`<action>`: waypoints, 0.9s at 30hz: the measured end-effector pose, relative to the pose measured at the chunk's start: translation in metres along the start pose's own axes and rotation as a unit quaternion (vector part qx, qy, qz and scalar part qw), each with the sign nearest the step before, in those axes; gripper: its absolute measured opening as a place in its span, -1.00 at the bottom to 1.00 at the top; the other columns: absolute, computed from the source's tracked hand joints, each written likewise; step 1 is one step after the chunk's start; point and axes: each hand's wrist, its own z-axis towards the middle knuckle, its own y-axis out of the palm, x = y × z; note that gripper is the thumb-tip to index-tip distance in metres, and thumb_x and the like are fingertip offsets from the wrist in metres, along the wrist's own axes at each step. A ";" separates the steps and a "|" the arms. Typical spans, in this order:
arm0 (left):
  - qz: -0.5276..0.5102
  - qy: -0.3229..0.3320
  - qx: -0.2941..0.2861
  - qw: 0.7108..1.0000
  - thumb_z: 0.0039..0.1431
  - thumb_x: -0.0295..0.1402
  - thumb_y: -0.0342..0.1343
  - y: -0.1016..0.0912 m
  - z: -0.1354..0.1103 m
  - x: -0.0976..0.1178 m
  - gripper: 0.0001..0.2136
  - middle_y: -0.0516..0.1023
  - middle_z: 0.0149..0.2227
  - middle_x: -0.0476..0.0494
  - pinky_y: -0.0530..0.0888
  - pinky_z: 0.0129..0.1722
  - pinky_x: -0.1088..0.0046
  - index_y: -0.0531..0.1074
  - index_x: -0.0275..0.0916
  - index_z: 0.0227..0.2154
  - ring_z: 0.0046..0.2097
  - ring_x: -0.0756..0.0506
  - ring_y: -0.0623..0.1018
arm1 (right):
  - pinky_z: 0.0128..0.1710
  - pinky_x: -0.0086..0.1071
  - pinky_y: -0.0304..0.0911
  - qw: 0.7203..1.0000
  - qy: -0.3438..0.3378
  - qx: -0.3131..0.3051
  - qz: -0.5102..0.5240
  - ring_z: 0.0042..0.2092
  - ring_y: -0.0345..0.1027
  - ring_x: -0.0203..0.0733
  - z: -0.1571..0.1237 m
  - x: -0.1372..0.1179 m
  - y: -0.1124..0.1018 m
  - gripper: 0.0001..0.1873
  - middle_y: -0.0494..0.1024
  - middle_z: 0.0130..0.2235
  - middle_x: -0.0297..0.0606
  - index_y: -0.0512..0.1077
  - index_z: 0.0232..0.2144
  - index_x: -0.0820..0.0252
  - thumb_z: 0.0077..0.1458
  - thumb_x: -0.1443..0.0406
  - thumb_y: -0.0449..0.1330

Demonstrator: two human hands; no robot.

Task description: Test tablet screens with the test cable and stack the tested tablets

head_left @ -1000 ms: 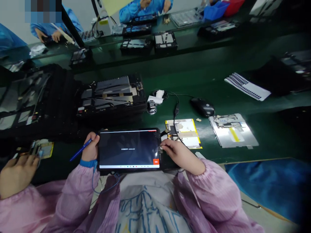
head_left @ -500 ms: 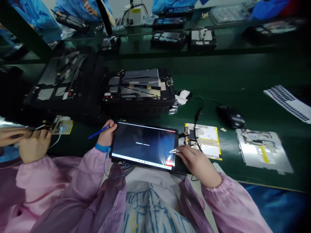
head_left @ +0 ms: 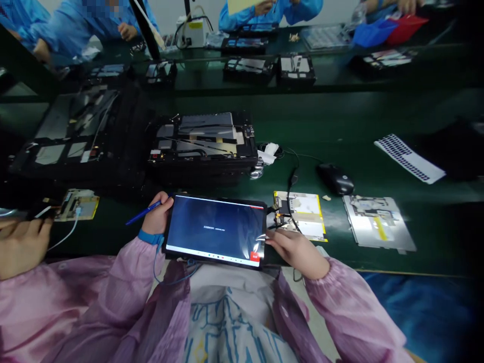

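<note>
A lit tablet screen [head_left: 215, 229] is held tilted toward me, with a line of small text in its middle. My left hand [head_left: 158, 214] is closed on its left edge and also has a blue pen [head_left: 142, 213] in its fingers. A blue wrist strap [head_left: 150, 237] with a coiled cord circles that wrist. My right hand [head_left: 297, 249] grips the screen's right edge; its fingertips are partly hidden. Just beyond that hand lies a white battery with yellow edges [head_left: 308, 214], with a black cable across it, close to the screen's right side.
Stacked opened tablet housings [head_left: 204, 138] stand behind the screen. To the right are a black mouse [head_left: 336, 179], a silver metal plate [head_left: 393, 232] and a sticker sheet [head_left: 408, 157]. A co-worker's hand [head_left: 24, 244] works at the left beside another battery board [head_left: 77, 204].
The camera view has shifted, so the bench items appear further left. Both hands keep their hold on the screen. A glint near my right fingers has lessened.
</note>
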 end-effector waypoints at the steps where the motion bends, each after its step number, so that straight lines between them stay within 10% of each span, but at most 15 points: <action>1: -0.002 0.002 -0.001 1.000 -0.17 -0.46 0.26 0.000 0.000 0.000 -0.63 0.55 -0.43 0.00 0.45 -0.32 0.38 0.08 -0.19 -0.53 -0.29 -0.15 0.58 | -0.42 -0.36 0.29 1.000 -0.003 -0.001 -0.004 -0.42 0.43 -0.20 0.000 0.000 -0.001 -0.67 0.53 -0.40 -0.14 0.46 -0.18 0.19 0.29 0.23 -0.08; 17: -0.005 0.011 0.007 1.000 -0.21 -0.48 0.26 0.001 0.002 0.001 -0.64 0.50 -0.48 0.02 0.46 -0.32 0.40 0.10 -0.19 -0.55 -0.32 -0.13 0.57 | -0.42 -0.35 0.27 0.999 0.022 0.032 0.001 -0.44 0.43 -0.17 -0.007 -0.002 -0.016 -0.58 0.56 -0.43 -0.14 0.49 -0.18 0.18 0.25 0.05 -0.03; 27: 0.000 0.013 0.030 0.999 -0.24 -0.49 0.25 0.006 0.002 0.004 -0.65 0.52 -0.45 -0.02 0.47 -0.28 0.34 0.11 -0.19 -0.57 -0.27 -0.17 0.56 | -0.60 -0.36 0.05 0.930 0.363 0.056 0.004 -0.64 0.20 -0.22 -0.033 0.026 -0.033 -0.38 0.37 -0.65 -0.25 0.33 -0.59 0.15 -0.07 -0.27 0.02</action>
